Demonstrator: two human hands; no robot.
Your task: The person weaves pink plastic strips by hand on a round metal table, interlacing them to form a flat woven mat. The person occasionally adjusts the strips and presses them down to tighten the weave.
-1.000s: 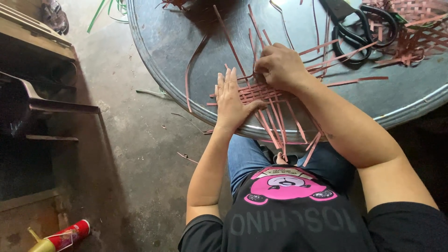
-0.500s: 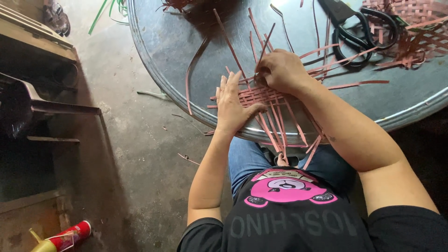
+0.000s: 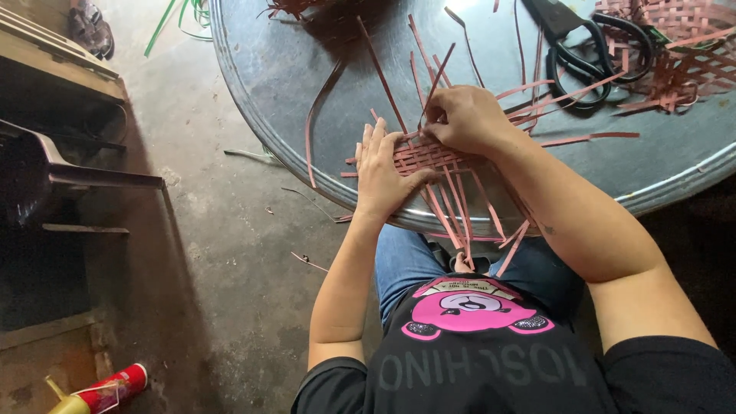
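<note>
A small woven patch of pink strips (image 3: 431,157) lies near the front edge of a round metal table (image 3: 291,77). My left hand (image 3: 381,172) lies flat on the patch's left part, fingers spread, pressing it down. My right hand (image 3: 468,119) sits at the patch's far edge with its fingers pinched on a pink strip (image 3: 438,77) that rises away across the table. Loose strip ends (image 3: 460,211) hang from the patch over the table edge toward my lap.
Black scissors (image 3: 586,54) lie at the back right of the table beside a larger pink woven piece (image 3: 675,54). Loose strips (image 3: 590,138) are scattered around. A dark chair (image 3: 46,176) stands at the left on the concrete floor, and a red can (image 3: 107,387) lies at the bottom left.
My right hand has shifted slightly left along the patch's far edge and taken up a strip. My left hand stays pressed on the weave.
</note>
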